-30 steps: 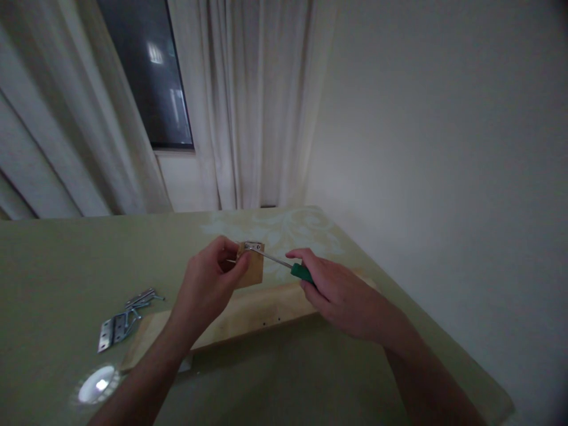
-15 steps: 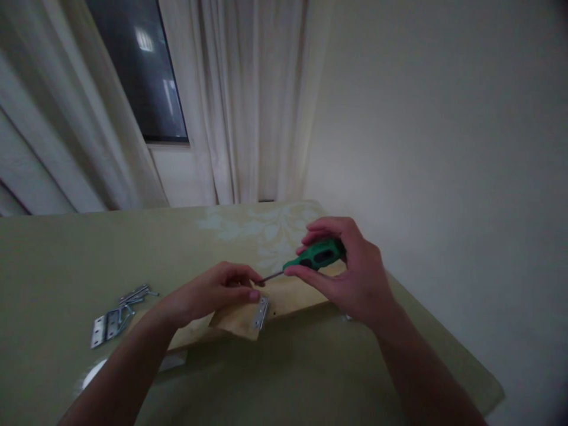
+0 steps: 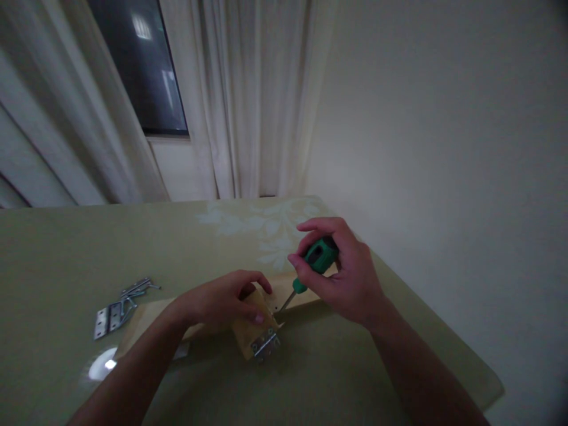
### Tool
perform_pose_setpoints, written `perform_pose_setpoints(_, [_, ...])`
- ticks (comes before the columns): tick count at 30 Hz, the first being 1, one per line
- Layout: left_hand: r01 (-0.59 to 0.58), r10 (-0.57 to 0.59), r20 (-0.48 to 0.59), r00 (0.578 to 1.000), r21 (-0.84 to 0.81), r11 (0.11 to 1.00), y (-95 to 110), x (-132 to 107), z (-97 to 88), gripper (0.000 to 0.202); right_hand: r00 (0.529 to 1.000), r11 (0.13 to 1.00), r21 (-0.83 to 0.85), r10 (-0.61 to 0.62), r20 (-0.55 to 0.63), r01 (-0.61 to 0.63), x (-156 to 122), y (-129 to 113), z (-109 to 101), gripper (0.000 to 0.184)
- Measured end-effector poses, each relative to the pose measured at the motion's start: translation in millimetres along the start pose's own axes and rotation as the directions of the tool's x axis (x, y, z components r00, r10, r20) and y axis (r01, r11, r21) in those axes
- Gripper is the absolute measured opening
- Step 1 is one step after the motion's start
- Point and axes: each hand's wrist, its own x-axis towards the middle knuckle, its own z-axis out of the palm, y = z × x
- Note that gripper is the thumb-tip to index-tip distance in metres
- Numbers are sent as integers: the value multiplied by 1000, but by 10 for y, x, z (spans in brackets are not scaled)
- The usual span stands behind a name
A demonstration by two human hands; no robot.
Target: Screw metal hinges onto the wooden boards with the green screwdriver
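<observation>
My right hand [image 3: 344, 272] is closed around the green and black handle of a screwdriver [image 3: 318, 258]. Its shaft slants down and left, with the tip near the right edge of a small wooden block [image 3: 243, 332]. My left hand [image 3: 226, 299] grips that block, thumb on its near face and fingers over the top. A metal hinge [image 3: 266, 344] sits on the block's lower end. Behind and beneath runs a long wooden board [image 3: 306, 291], partly covered by both hands. Whether the tip touches the block or the board, I cannot tell.
Left of the board, an open hinge [image 3: 109, 319] lies on the green tablecloth [image 3: 53, 266] beside several screws [image 3: 128, 307] and another hinge [image 3: 135, 287]. A bright round white spot [image 3: 103, 364] shows near my left forearm. Curtains and a wall [image 3: 421, 148] stand behind the table.
The small block has tilted, its hinged end swinging down toward me. The screwdriver has turned steeper, its tip moving down and right from my left fingertips.
</observation>
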Motion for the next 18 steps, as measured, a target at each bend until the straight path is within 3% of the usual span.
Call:
perform_pose_setpoints(4, [-52, 90, -186, 978, 198, 979, 11, 85, 55, 60, 999, 1000, 14, 8, 43, -9, -3, 38, 53, 41])
perform_pose_setpoints(8, [-131, 156, -216, 964, 128, 983, -57, 167, 90, 46, 998, 1000, 8, 25, 66, -26, -11, 71, 105, 42])
perform_pose_setpoints(12, [-236, 286, -290, 914, 195, 952, -143, 218, 95, 32, 994, 999, 13, 36, 107, -38, -29, 89, 161, 42])
perform_pose_setpoints(14, [-259, 316, -281, 906, 224, 940, -150, 231, 93, 24, 992, 999, 18, 38, 123, -41, -35, 90, 180, 40])
perform_pose_setpoints(18, [-252, 317, -184, 930, 309, 917, -75, 194, 63, 21, 988, 998, 17, 52, 149, -55, -27, 91, 178, 39])
